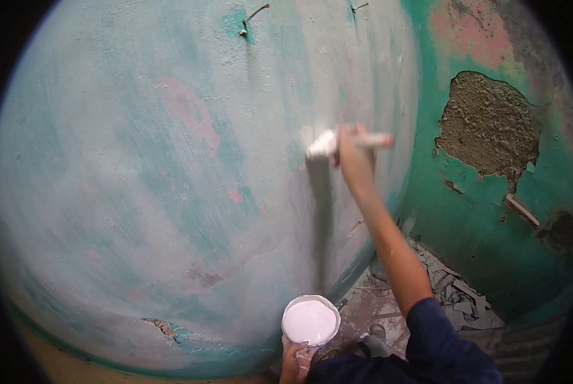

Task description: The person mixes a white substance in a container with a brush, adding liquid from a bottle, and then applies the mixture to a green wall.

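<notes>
My right hand (355, 155) is raised against the wall (139, 160) and grips a paintbrush (328, 142) with a white handle, its bristles pressed to the wall's whitewashed face. Below the brush a darker wet streak (319, 217) runs down the wall. Low in the view my left hand (296, 361) holds a small round bowl (310, 321) filled with white paint, cupping it from underneath. My right arm wears a dark blue sleeve (443, 345).
The wall shows thin white paint over green and pink patches. To the right a green wall (472, 217) has a large hole of bare plaster (488, 121). Rubble and paper scraps (443, 281) lie on the floor in the corner. Two nails (251, 18) stick out near the top.
</notes>
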The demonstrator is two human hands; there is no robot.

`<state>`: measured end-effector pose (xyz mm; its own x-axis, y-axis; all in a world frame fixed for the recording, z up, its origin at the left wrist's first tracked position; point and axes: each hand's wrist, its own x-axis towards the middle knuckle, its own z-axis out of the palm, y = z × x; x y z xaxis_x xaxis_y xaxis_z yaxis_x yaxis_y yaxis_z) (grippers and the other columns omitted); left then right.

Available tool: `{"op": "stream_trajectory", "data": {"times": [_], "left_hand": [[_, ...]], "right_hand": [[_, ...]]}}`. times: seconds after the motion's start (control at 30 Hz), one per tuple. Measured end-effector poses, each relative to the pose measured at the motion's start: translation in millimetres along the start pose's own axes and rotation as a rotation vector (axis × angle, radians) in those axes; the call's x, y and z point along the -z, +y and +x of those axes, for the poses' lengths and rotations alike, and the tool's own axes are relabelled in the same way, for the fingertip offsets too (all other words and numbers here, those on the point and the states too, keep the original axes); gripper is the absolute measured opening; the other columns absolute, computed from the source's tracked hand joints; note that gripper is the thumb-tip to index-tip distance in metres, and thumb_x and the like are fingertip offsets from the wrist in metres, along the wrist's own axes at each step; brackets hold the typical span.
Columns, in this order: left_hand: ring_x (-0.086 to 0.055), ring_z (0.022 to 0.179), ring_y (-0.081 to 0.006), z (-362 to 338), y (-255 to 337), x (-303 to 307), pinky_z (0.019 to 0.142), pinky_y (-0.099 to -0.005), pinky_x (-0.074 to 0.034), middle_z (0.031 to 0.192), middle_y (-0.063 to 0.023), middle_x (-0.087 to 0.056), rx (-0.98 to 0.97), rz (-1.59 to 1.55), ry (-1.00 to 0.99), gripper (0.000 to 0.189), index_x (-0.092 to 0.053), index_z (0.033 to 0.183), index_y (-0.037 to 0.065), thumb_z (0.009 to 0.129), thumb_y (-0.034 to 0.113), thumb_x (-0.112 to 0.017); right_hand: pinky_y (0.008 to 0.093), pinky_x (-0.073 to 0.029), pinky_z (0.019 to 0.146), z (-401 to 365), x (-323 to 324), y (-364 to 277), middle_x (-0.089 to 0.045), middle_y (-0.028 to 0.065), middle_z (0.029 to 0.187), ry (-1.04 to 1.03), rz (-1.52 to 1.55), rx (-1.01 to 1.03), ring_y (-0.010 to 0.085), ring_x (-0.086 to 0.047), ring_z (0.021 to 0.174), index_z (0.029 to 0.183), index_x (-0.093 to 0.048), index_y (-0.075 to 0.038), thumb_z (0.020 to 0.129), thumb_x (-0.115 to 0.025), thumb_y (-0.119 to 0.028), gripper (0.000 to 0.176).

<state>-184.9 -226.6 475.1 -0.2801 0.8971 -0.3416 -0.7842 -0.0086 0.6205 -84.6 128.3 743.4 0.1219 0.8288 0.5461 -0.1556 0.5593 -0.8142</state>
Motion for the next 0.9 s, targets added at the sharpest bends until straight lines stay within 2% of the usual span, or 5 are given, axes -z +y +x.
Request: {"op": "stream_trajectory", "data": {"times": [0.23, 0.43, 0.5, 0.63, 0.9], "left_hand": [[-0.044, 0.128, -0.0381, -7.5, 12.9, -21.6, 0.105, -0.0554, -0.041, 0.139, -0.0184, -0.042, 0.067, -0.081, 0.098, 0.074, -0.029, 0.143, 0.010, 0.075, -0.002, -0.054], [-0.044, 0.128, -0.0377, -3.6, 10.4, -14.5, 0.105, -0.0550, -0.041, 0.139, -0.0181, -0.042, 0.090, -0.065, 0.129, 0.073, -0.029, 0.144, 0.010, 0.076, -0.002, -0.053], [-0.040, 0.132, -0.0402, -5.1, 10.3, -17.5, 0.105, -0.0598, -0.038, 0.142, -0.0166, -0.038, 0.039, -0.013, 0.049, 0.071, -0.029, 0.142, 0.015, 0.077, -0.001, -0.050], [-0.049, 0.124, -0.0353, -13.6, 17.8, -39.9, 0.103, -0.0508, -0.045, 0.136, -0.0196, -0.046, 0.092, -0.027, 0.251, 0.076, -0.029, 0.146, 0.006, 0.075, -0.002, -0.056], [-0.042, 0.132, -0.0377, -6.4, 13.0, -23.9, 0.105, -0.0579, -0.040, 0.141, -0.0159, -0.040, 0.026, -0.018, 0.039, 0.071, -0.029, 0.142, 0.016, 0.077, -0.004, -0.050]], "right_hand": [[0.0280, -0.050, 0.056, 84.9, -46.1, -106.6, -0.062, 0.0067, 0.076, 0.013, 0.284, 0.205, 0.0126, -0.059, 0.061, 0.101, -0.053, -0.004, 0.097, -0.050, -0.023, 0.019], [0.0270, -0.051, 0.067, -26.8, -18.2, 30.4, -0.062, 0.0064, 0.099, 0.120, 0.300, -0.044, 0.0138, -0.061, 0.079, 0.114, -0.049, -0.006, 0.100, -0.048, -0.031, 0.028], [0.0260, -0.047, 0.059, -83.5, -0.2, 85.1, -0.062, 0.0058, 0.090, 0.147, 0.222, -0.251, 0.0128, -0.057, 0.068, 0.113, -0.050, -0.006, 0.100, -0.048, -0.030, 0.027], [0.0245, -0.044, 0.050, -119.6, 19.1, 120.9, -0.063, 0.0065, 0.080, 0.094, 0.125, -0.328, 0.0112, -0.055, 0.057, 0.109, -0.051, -0.003, 0.100, -0.049, -0.025, 0.024], [0.0262, -0.046, 0.049, 31.4, -36.9, -60.3, -0.062, 0.0066, 0.074, -0.046, 0.183, 0.113, 0.0113, -0.056, 0.055, 0.097, -0.051, -0.003, 0.097, -0.052, -0.023, 0.020]]}}
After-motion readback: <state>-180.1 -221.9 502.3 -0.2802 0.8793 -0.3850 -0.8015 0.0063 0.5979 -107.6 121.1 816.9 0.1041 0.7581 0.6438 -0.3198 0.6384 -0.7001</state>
